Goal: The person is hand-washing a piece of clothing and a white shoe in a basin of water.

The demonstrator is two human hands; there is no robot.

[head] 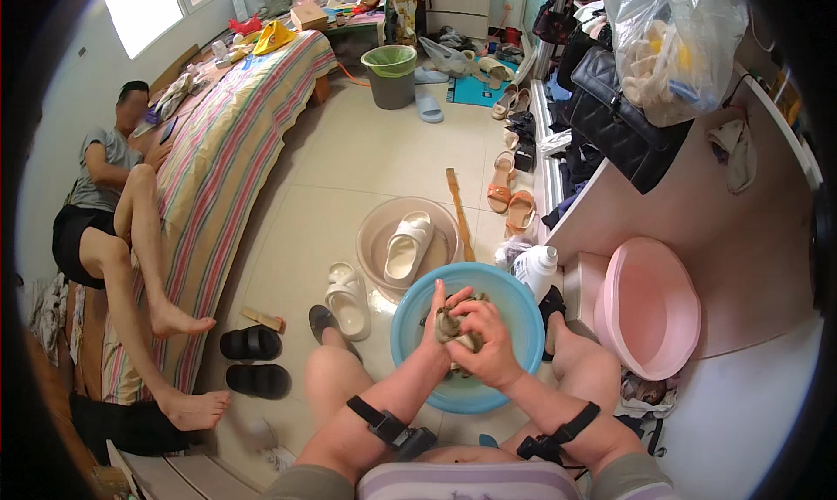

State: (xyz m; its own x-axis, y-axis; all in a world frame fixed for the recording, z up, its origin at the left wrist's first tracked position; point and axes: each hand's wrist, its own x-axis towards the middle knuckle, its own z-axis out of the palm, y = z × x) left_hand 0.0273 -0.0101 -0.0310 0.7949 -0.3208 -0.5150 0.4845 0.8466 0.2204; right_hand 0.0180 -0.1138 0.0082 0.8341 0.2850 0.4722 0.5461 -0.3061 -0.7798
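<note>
Between my knees stands a round blue plastic basin [402,343] with cloudy water in it. Above the basin, my left hand [439,327] holds a bunched wet greyish-brown cloth [451,327] against its palm, thumb and fingers raised. My right hand [487,343] grips the same cloth from the other side, fingers curled over it. Part of the cloth hangs down towards the water, and darker fabric lies in the basin behind my hands. A white bottle [535,268] is at the basin's far right edge.
Beyond the blue basin sits a beige basin [373,238] holding a white sandal [409,248]; another white sandal [348,300] lies left of it. A wooden stick [458,206] is on the floor. A pink basin [680,317] leans at right. Another person [108,173] reclines on the bed at left.
</note>
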